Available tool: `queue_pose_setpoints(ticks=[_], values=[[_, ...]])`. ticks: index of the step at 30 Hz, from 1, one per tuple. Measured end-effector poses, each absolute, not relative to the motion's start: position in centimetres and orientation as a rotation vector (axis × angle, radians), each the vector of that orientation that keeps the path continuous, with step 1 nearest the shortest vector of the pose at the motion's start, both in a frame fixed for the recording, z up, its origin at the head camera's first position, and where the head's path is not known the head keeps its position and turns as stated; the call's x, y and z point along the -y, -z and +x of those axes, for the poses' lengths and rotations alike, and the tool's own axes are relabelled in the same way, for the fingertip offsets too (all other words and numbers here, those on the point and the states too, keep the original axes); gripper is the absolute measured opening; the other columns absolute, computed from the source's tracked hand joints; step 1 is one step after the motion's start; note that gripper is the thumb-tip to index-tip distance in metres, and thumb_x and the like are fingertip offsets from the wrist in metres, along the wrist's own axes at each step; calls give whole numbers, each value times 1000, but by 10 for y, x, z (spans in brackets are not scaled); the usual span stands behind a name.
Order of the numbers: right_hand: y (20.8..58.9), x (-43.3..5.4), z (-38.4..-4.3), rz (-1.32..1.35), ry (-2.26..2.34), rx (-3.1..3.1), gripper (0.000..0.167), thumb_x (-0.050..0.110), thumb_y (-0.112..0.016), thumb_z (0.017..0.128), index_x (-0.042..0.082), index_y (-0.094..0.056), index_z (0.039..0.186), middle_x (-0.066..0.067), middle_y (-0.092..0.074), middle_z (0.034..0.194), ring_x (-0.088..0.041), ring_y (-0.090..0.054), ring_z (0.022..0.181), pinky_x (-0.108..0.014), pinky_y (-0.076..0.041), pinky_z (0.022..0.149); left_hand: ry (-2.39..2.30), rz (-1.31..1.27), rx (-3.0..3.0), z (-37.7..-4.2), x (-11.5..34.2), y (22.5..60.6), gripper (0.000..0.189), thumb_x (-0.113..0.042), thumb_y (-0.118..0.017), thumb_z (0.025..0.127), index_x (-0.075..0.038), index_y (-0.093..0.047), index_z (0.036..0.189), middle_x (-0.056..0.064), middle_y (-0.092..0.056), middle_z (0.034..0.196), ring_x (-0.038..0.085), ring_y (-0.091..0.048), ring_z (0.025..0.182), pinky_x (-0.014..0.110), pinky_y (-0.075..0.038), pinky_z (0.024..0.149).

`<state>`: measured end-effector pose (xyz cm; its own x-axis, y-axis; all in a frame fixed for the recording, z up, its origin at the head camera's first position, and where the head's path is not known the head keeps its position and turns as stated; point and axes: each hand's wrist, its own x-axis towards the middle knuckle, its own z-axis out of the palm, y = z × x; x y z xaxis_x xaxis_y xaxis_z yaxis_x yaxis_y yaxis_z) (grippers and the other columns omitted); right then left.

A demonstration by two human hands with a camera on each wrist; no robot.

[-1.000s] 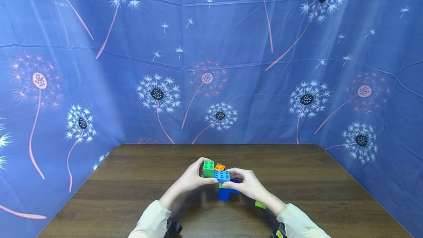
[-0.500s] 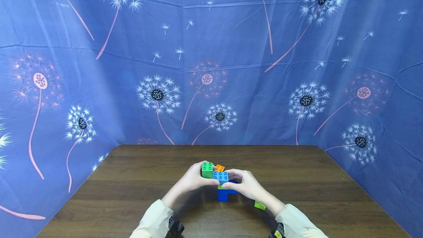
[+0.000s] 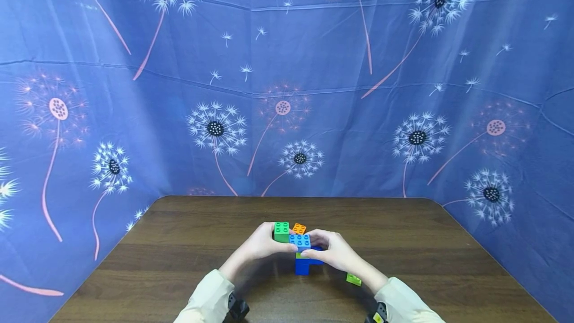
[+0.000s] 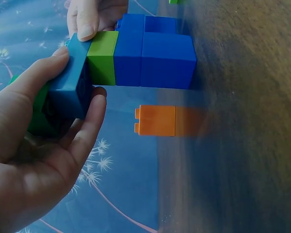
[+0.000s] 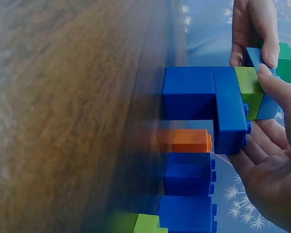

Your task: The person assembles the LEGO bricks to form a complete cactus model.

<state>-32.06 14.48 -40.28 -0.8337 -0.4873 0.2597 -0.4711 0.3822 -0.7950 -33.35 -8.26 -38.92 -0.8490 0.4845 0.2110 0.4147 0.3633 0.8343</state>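
Observation:
Between both hands stands a stack of toy building bricks: dark blue bricks [image 3: 302,266] at the bottom, a lime brick [image 4: 103,58] above them and a lighter blue brick [image 3: 299,241] on top. A green brick [image 3: 281,232] sits at the left end of that top brick. My left hand [image 3: 261,244] grips the lighter blue brick, thumb on the near side and fingers behind, with the green brick beside its palm. From the right, my right hand [image 3: 334,249] pinches the stack where the lighter blue and lime bricks meet, its thumb in front.
Behind the stack an orange brick [image 3: 299,229] stands on the brown wooden table [image 3: 202,243]. A loose lime brick [image 3: 354,279] lies near the right forearm. More dark blue bricks [image 5: 186,213] show in the right wrist view. A blue dandelion-print cloth [image 3: 341,88] hangs behind the table.
Both hands keep their hold on the stack. The left fingers behind the green brick have dropped a little, and the green brick sits slightly lower in view.

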Motion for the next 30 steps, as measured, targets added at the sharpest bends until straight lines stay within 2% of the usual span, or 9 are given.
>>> queue_pose_setpoints(ticks=[6, 9, 14, 18, 22, 30], values=[[382, -145, -306, -985, 1409, -2607, 33, 16, -69, 85, 1, -60, 113, -12, -68, 103, -18, -65, 93, -38, -52, 85, -1502, 861, -2542, -336, 83, 391, 33, -26, -77, 77, -5, -68, 101, 1, -68, 80, 5, -56, 65, 22, -49, 61], [378, -148, -303, -1024, 1373, -2628, 34, 16, -69, 85, 1, -60, 114, -12, -68, 104, -21, -65, 95, -42, -51, 86, -1511, 859, -2545, -335, 83, 390, 31, -23, -77, 77, -5, -68, 101, 2, -68, 80, 5, -55, 65, 22, -49, 61], [377, -154, -303, -1068, 1355, -2638, 33, 14, -68, 85, 0, -60, 114, -15, -68, 107, -33, -64, 97, -43, -51, 83, -1507, 846, -2550, -319, 82, 373, 28, -15, -76, 78, 0, -67, 100, 6, -68, 80, 7, -55, 64, 22, -48, 61], [376, -160, -303, -1088, 1330, -2665, 34, 14, -67, 86, -2, -60, 115, -18, -67, 109, -37, -63, 98, -45, -51, 84, -1498, 839, -2551, -321, 83, 375, 31, -19, -77, 78, -1, -67, 101, 5, -68, 81, 8, -56, 65, 23, -49, 61], [386, -171, -314, -1082, 1319, -2699, 36, 15, -67, 86, -1, -59, 117, -19, -66, 110, -36, -63, 98, -44, -51, 84, -1480, 850, -2578, -334, 83, 390, 36, -28, -78, 77, -4, -66, 101, 2, -67, 82, 8, -56, 67, 24, -49, 62], [400, -188, -320, -1083, 1278, -2756, 38, 24, -68, 86, 2, -61, 115, -13, -68, 108, -27, -66, 96, -37, -52, 83, -1506, 836, -2616, -333, 82, 393, 39, -29, -78, 76, -4, -63, 102, 2, -66, 86, 10, -57, 71, 24, -49, 63]])
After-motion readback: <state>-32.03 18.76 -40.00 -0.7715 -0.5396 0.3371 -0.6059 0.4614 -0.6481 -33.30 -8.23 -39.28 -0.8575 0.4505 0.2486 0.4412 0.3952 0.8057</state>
